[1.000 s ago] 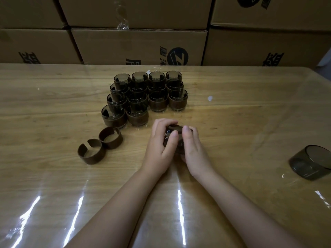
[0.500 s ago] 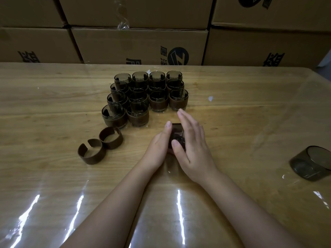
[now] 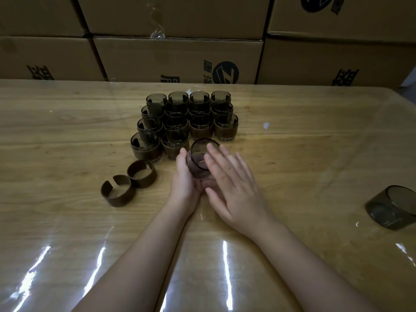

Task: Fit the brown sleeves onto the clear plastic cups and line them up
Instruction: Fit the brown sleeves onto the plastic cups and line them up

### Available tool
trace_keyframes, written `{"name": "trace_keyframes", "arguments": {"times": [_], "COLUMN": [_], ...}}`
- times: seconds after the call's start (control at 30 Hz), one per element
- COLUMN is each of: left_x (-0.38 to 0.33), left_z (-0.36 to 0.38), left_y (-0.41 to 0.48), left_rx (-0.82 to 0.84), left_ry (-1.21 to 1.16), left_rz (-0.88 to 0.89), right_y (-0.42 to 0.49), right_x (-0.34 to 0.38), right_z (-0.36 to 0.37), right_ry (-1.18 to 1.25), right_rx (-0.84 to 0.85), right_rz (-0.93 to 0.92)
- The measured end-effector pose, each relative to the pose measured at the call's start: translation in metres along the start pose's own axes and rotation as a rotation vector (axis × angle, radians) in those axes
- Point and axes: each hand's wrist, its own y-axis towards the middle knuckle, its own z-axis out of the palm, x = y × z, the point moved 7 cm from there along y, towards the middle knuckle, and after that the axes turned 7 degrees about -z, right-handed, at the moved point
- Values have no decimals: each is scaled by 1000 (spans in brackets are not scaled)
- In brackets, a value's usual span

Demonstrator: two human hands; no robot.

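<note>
Behind, cardboard boxes bear black characters, unreadable, and a round logo

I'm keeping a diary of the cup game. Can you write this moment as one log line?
left hand: holds cup | right hand: flat, open against cup | loose sleeves: two | bare cup: far right

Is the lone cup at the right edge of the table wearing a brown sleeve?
No, that lone cup is bare, with no sleeve around it.
</note>
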Motion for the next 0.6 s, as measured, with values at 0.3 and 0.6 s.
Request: {"name": "trace_keyframes", "arguments": {"times": [0.3, 0.6], "left_x": [0, -3], "left_z": [10, 19], "left_y": [-8, -13], "left_rx": [-11, 63], "left_ry": [502, 577], "left_rz": [154, 249], "right_y": [-9, -23], "right_x": [-30, -55], "right_z": [0, 13], "right_ry": [183, 371], "right_rx": [-84, -60], "right_rz": [286, 649]}}
